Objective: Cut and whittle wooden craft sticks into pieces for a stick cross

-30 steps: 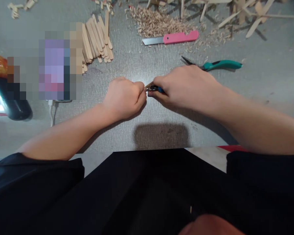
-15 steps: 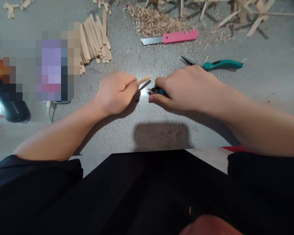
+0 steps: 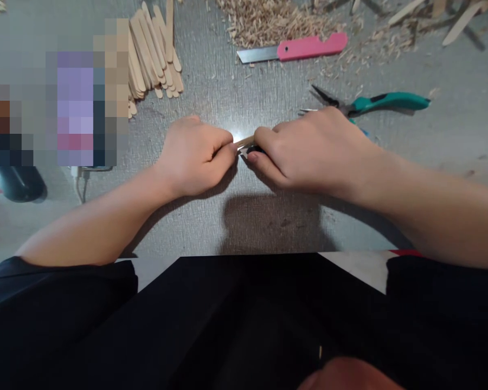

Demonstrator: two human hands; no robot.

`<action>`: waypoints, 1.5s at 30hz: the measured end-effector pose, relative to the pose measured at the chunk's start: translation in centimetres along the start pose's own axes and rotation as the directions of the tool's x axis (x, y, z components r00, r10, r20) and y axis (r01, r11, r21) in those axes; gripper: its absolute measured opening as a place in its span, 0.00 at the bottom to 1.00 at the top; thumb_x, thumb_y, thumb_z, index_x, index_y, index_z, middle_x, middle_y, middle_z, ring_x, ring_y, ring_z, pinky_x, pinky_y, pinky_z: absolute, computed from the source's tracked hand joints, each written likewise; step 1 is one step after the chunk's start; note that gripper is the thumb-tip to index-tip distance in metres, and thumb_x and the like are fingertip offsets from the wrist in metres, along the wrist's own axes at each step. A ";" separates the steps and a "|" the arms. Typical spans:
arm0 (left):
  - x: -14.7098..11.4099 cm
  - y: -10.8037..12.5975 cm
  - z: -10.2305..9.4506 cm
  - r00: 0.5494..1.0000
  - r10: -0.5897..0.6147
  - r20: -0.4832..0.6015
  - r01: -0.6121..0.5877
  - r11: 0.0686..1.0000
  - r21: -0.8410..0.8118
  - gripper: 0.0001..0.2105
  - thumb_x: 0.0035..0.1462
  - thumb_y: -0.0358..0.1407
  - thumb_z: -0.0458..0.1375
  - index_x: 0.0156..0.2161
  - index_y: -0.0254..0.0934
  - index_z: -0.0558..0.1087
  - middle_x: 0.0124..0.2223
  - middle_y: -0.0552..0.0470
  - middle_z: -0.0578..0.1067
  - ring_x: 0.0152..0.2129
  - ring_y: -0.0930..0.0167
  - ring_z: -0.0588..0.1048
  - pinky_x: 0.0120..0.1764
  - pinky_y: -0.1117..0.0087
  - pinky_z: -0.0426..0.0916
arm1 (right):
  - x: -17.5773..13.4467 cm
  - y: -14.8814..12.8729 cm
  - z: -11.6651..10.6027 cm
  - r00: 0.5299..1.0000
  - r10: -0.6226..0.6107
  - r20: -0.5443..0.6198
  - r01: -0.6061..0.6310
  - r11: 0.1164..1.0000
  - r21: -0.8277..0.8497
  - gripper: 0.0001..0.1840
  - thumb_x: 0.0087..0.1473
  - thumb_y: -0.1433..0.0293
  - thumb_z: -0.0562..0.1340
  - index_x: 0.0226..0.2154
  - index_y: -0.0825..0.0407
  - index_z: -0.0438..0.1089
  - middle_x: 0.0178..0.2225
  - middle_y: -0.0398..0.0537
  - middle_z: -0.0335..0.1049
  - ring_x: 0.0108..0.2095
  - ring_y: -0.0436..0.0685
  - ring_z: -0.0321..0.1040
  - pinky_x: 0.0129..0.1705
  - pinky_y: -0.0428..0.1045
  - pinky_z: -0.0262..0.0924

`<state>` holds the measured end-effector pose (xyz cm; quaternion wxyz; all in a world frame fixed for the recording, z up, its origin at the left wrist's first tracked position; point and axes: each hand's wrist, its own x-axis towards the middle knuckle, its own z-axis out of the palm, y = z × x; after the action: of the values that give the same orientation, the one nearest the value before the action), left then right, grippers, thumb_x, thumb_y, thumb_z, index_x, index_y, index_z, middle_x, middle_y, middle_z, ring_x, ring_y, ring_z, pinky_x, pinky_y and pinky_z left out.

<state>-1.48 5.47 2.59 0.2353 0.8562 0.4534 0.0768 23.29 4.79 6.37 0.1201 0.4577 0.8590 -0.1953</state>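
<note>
My left hand (image 3: 199,154) is closed in a pinch round a thin wooden craft stick (image 3: 245,142), whose free end points right. Facing it, my right hand (image 3: 309,151) is closed on a blue-and-black cutting tool (image 3: 255,148); most of this tool is hidden in the fist. Its pointed metal tip sits at the stick beside my left thumb, and my right index finger lies over the stick's far end. Whether the edge bites into the wood I cannot tell. Just beyond my right knuckles lie teal-handled needle-nose pliers (image 3: 392,101), jaws apart.
A pink-handled knife (image 3: 311,47) lies ahead with its blade pointing left, by a heap of wood shavings (image 3: 264,24). Several craft sticks (image 3: 148,51) are piled at the back left. A dark bottle (image 3: 22,181) and a blurred-out object with a white cable (image 3: 77,181) are at the left.
My hands have come together: the cutting tool in my right hand has moved left to the stick. The view has shifted a little, and more of the pliers shows.
</note>
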 end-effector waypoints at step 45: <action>0.4 -1.8 -0.1 0.954 0.289 0.085 -0.300 0.939 0.170 0.22 0.77 0.41 0.49 0.27 0.43 0.66 0.22 0.50 0.70 0.21 0.66 0.66 0.40 0.52 0.70 | -0.4 -1.5 1.1 0.999 -0.007 -0.047 0.003 0.997 -0.080 0.31 0.84 0.54 0.49 0.65 0.58 0.76 0.51 0.70 0.86 0.43 0.72 0.82 0.37 0.55 0.55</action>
<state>-2.57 6.68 1.77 0.1558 0.9341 0.3183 0.0445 22.31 3.29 5.82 0.1173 0.4550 0.8698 -0.1502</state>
